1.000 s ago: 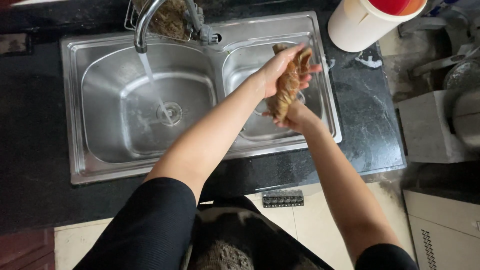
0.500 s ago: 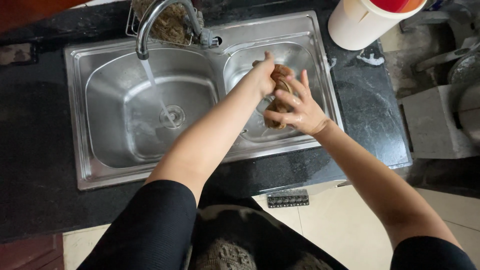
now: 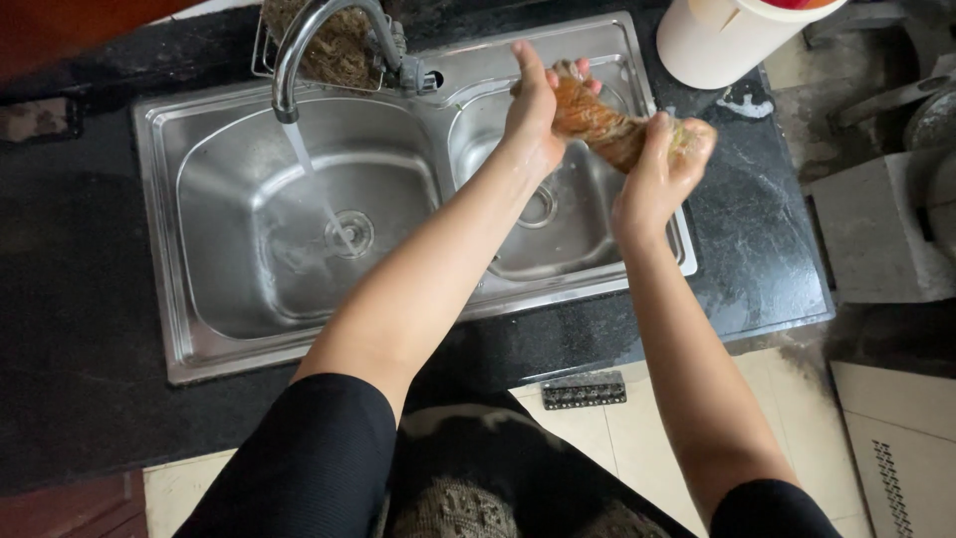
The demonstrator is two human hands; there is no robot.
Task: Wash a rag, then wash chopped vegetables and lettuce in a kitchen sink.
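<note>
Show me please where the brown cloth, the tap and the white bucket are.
brown cloth (image 3: 604, 127), head view, middle of the twisted part.
tap (image 3: 299, 40), head view, top of the curved spout.
white bucket (image 3: 722, 45), head view, its side wall.

We have a single view, from a camera worn on the person's head, and there is no second view to share ground with it. We look almost straight down over the near edge of the dark tabletop (image 3: 70, 329) onto the double steel sink (image 3: 169, 249), which fills the far middle of the frame. The view sits close: both forearms run up from the near edge, and the left hand (image 3: 533, 110) and right hand (image 3: 662, 164) meet over the right basin. The faucet (image 3: 299, 50) stands at the far side, the floor tiles (image 3: 617, 438) lie nearest us, and a white tub (image 3: 717, 45) is cut by the far right edge.
</note>
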